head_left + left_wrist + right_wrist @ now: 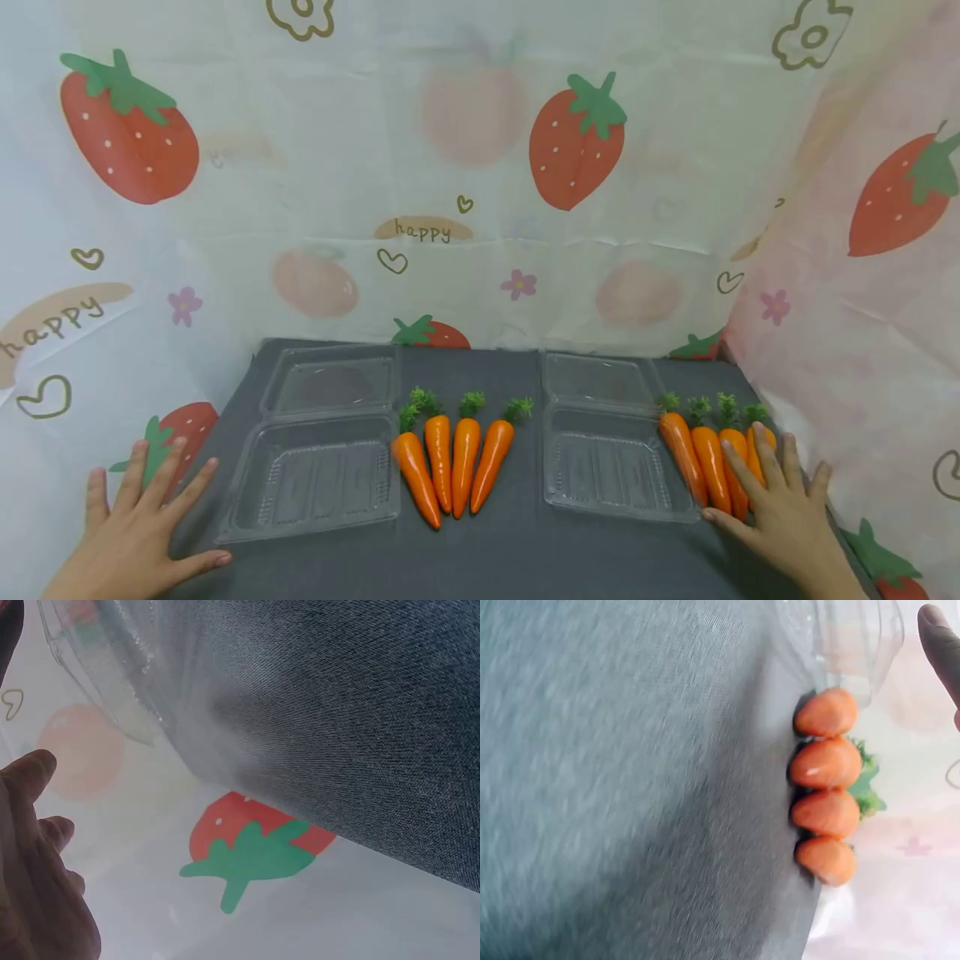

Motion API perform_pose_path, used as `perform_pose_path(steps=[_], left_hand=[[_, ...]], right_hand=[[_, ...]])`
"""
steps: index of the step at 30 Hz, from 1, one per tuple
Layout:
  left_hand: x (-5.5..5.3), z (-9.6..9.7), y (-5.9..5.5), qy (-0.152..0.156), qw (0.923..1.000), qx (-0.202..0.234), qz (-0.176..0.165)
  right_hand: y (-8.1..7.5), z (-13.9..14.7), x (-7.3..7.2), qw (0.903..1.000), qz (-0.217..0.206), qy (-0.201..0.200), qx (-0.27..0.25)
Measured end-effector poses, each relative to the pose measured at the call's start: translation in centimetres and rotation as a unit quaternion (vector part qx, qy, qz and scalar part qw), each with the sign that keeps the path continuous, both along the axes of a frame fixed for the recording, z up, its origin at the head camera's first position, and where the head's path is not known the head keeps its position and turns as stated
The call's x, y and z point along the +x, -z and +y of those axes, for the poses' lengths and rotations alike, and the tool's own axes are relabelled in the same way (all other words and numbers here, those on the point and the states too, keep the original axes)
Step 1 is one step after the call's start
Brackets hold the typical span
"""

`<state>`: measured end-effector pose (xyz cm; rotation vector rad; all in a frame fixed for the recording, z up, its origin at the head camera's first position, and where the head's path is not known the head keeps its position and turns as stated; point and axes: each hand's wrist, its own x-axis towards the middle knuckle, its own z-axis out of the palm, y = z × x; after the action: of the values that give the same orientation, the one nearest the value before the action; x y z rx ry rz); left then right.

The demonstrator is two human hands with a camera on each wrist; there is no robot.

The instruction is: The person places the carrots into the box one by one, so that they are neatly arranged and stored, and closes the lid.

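Head view shows four glossy orange carrots point(467, 467) lying side by side on a dark grey cloth point(472, 567), between two clear boxes. They are smooth, tapering cones with narrow ends toward the person, and each wears a frilly green top point(471, 403). The leftmost one lies just beside the left box point(322, 475) (whether they touch, I cannot tell).

A second row of four carrots point(708, 467) lies along the right edge of the right box point(611, 467), packed closer together. Seen from the right wrist, they line up as rounded orange ends, softened by blur, with green sprigs behind.

Both boxes are thin, shiny, see-through plastic, rectangular, with ribbed floors and rounded corners; the left lid point(330, 383) and the right lid point(600, 379) are folded back toward the rear.

The right hand point(783, 517) has its fingers spread and nearly straight, overlapping the second row in the head view (contact is unclear there); in the right wrist view its thumb point(941, 652) is apart from the carrots. The left hand point(138, 529) likewise has straight, fanned fingers, near the left box and apart from it.

Close up, the cloth has a fine woven grain. Around it hangs a pale, creased curtain point(465, 183) printed with red strawberries point(577, 142), faint peach-coloured fruit, small hearts, purple flowers and the word "happy".
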<state>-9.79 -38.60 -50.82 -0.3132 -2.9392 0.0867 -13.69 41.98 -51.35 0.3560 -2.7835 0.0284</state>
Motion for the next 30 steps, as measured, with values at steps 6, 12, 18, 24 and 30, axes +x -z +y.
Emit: perform_pose_path(steps=[6,12,18,24,30], left_hand=[[-0.1,0.1,-0.1,0.012,0.9998,0.009,0.014],[-0.1,0.4,-0.2,0.018,0.9996,0.009,0.019],[-0.3,0.5,-0.3,0.027,0.9992,0.011,0.027],[-0.5,0.5,-0.3,0.044,0.9974,0.035,0.045],[-0.7,0.5,-0.1,0.054,0.9951,0.062,0.054]], right_hand=[[-0.6,-1.0,-0.3,0.9997,0.013,-0.015,-0.013],[-1.0,-1.9,-0.3,0.9996,0.022,-0.013,-0.010],[-1.2,-2.6,-0.2,0.9996,0.027,-0.008,-0.010],[-1.3,-3.6,-0.3,0.9991,0.031,-0.006,-0.027],[-1.1,-4.7,-0.7,0.9977,0.041,-0.023,-0.049]])
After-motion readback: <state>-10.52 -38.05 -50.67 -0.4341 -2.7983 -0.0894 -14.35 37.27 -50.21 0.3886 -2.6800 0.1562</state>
